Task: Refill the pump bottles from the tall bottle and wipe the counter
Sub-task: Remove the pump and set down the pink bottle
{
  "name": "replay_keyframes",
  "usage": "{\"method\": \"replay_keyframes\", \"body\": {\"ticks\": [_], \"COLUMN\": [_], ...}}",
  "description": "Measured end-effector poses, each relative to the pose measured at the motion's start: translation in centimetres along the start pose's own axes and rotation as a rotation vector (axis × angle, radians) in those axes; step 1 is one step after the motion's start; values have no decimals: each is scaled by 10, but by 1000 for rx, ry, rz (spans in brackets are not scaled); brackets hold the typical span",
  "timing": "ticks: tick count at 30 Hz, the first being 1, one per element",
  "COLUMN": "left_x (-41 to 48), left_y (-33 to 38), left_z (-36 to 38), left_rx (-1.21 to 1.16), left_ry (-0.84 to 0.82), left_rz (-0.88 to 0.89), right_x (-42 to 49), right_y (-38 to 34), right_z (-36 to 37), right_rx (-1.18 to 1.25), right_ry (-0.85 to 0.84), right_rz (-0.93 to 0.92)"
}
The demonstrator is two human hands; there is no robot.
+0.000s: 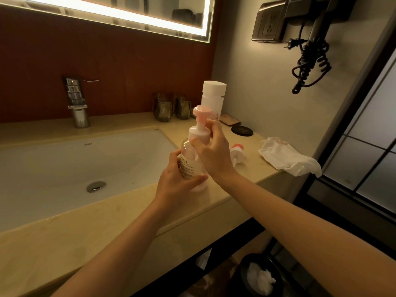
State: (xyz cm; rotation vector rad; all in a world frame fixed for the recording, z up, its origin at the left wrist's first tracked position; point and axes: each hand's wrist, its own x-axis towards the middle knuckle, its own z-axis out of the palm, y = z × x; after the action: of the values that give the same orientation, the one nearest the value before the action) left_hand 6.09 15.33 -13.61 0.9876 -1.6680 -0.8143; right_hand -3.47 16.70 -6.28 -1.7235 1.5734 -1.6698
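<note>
Clear plastic pump bottle [187, 161] is being gripped upright on the beige stone counter [120, 213].
Its cylindrical body is being clasped by the left hand [177, 185], its white collar [198, 134] pinched by the right hand [214, 155]; the white-capped tall bottle [213, 97] is standing just behind.

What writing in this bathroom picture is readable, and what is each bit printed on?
"HEG", followed by a mark too blurred to read: on the inner back wall of the sink.
Pump bottle: several lines of print on its label, too small to read.
Black disc: a faint mark, unreadable.
Tap: a tiny mark at its base, unreadable.
</note>
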Motion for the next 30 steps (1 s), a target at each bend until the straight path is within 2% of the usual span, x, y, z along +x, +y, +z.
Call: {"method": "replay_keyframes", "body": {"ticks": [2,8,15,21,27,30], "left_x": [0,0,0,0,0,0], "left_y": [0,0,-1,-1,0,-2], "left_z": [0,0,0,0,0,-1], "left_rx": [-2,-13,-41,-27,-20,-17], "left_ry": [0,-5,9,4,3,8], "left_rz": [-2,-9,-9,5,17,21], "right_x": [-1,1,-1,0,-1,-3], "right_y": [0,4,1,5,4,8], "right_z": [0,3,2,6,1,6], "right_rx": [6,-95,-1,-129,-17,-75], "right_ry": [-19,114,-57,113,18,58], "right_rz": [10,-22,0,-67,-36,-60]}}
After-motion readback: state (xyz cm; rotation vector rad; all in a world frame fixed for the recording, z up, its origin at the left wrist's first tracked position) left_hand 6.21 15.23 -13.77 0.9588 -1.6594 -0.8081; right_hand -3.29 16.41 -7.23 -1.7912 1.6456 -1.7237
